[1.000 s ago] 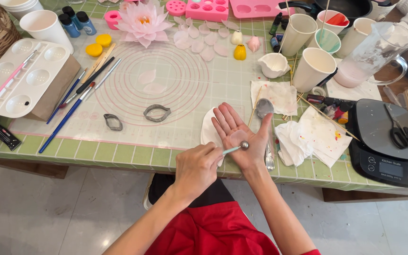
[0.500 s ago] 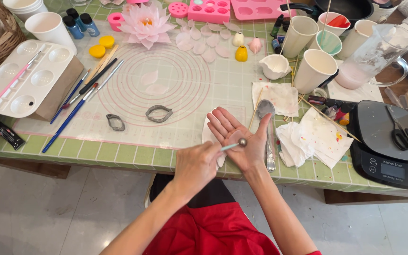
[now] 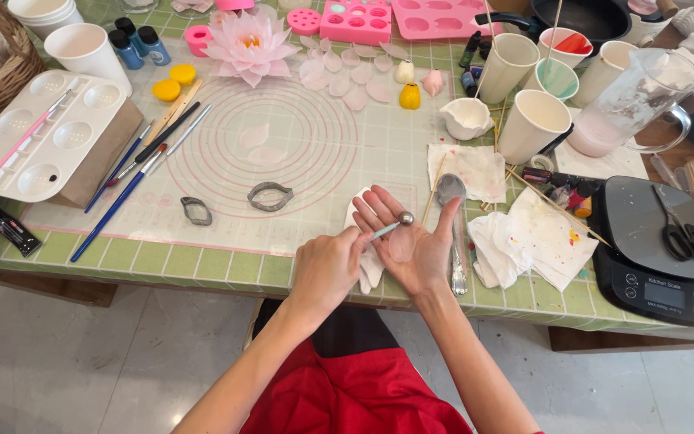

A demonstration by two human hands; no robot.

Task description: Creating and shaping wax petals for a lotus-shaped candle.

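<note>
My left hand [image 3: 327, 269] grips a thin ball-tipped modelling tool [image 3: 387, 227] by its pale blue handle. The metal ball rests on my right hand [image 3: 431, 261], near the base of the fingers. That hand is held palm up with fingers spread, and a thin pale pink petal [image 3: 402, 243] lies in the palm. Both hands hover over the near edge of the green tiled table [image 3: 202, 257], above a white tissue [image 3: 367, 273].
A round-marked silicone mat [image 3: 283, 145] bears two metal petal cutters [image 3: 270, 195] [image 3: 196, 210] and loose petals. A pink lotus flower [image 3: 249, 47], a paint palette [image 3: 38, 133], brushes [image 3: 134, 181], paper cups [image 3: 533, 122], a spoon [image 3: 450, 190], stained tissues [image 3: 540, 237] and a scale [image 3: 652, 265] with scissors [image 3: 682, 229] surround them.
The tool's ball has slid up the right palm toward the fingers. Both hands stay in about the same place over the table edge.
</note>
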